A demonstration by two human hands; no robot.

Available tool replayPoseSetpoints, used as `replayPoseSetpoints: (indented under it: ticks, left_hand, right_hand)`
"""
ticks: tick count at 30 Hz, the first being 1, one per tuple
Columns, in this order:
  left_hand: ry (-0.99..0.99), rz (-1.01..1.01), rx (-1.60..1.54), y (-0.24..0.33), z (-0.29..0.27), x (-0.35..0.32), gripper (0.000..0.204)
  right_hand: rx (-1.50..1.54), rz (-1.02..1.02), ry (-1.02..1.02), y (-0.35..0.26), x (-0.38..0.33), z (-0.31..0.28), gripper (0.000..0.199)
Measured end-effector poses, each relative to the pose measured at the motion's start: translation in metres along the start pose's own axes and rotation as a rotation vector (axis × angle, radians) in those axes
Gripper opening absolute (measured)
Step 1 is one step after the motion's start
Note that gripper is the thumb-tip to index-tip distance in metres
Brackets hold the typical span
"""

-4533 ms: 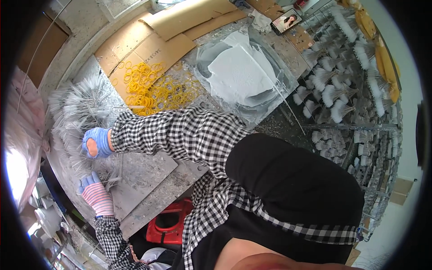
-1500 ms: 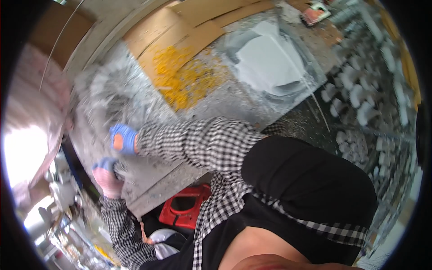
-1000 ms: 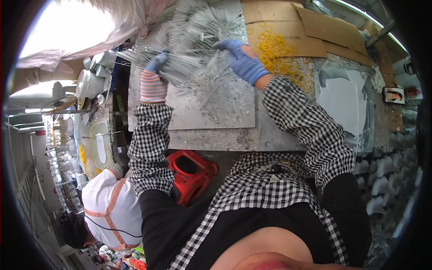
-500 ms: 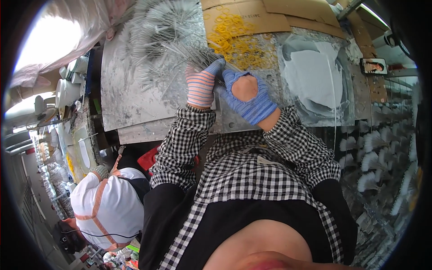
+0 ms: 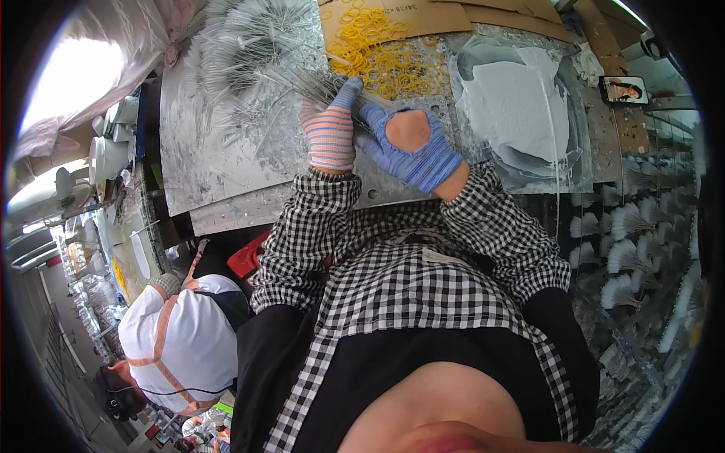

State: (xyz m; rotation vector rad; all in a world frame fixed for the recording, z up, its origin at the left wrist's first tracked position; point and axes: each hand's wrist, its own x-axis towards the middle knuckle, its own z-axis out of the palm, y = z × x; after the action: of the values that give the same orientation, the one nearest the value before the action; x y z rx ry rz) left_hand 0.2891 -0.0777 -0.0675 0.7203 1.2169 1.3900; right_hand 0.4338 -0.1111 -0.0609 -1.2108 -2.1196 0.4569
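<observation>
My left hand (image 5: 330, 136), in a striped pink and blue glove, is closed around a bundle of thin grey wire-like sticks (image 5: 311, 87). The sticks fan out toward the far left. Against the bundle's near end presses my right hand (image 5: 411, 143), wearing a blue glove with a round hole at the back; its fingers are curled and partly hidden. Just beyond the hands lies a heap of yellow rubber bands (image 5: 377, 57). A large pile of similar thin sticks (image 5: 234, 68) with whitish ends covers the far left of the metal-topped table (image 5: 219, 177).
Thick white paste (image 5: 517, 106) lies on a clear sheet at the right. Behind it are cardboard (image 5: 513, 23) and a phone (image 5: 624, 90). Fan-shaped white bundles (image 5: 623, 283) hang on a rack at far right. A co-worker (image 5: 181, 343) sits at left, near a red seat (image 5: 245, 258).
The view has shifted slightly, so the table sits a little higher and further left. Both hands stay together at the bundle, whose ends now fan out less clearly.
</observation>
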Motion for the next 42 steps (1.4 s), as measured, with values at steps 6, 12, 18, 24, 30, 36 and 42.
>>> replayPoseSetpoints:
  ticks: [6, 12, 18, 24, 30, 36, 42]
  left_hand:
    - [0.114, -0.032, 0.012, 0.017, 0.002, -0.001, 0.031]
    - [0.026, -0.012, -0.045, -0.002, -0.01, 0.011, 0.032]
    - [0.137, -0.075, -0.241, -0.019, -0.012, 0.012, 0.036]
    - [0.09, 0.013, -0.14, -0.039, -0.021, 0.019, 0.029]
    - [0.055, 0.087, -0.264, -0.04, -0.041, 0.034, 0.032]
    - [0.119, 0.252, 0.087, 0.006, -0.037, 0.036, 0.019]
    - [0.161, 0.195, 0.186, -0.009, -0.053, 0.058, 0.02]
  right_hand:
    - [-0.03, -0.043, 0.114, -0.016, 0.005, 0.006, 0.024]
    - [-0.106, -0.096, 0.055, -0.011, -0.003, 0.005, 0.027]
    - [-0.041, -0.1, 0.102, -0.007, -0.017, 0.009, 0.029]
    - [0.078, -0.047, 0.179, 0.0, -0.023, 0.007, 0.025]
    - [0.302, 0.137, 0.142, -0.011, -0.036, -0.001, 0.026]
    - [0.917, 0.832, 0.005, 0.036, -0.039, 0.013, 0.037]
    - [0.717, 0.717, 0.023, 0.038, -0.023, 0.039, 0.038]
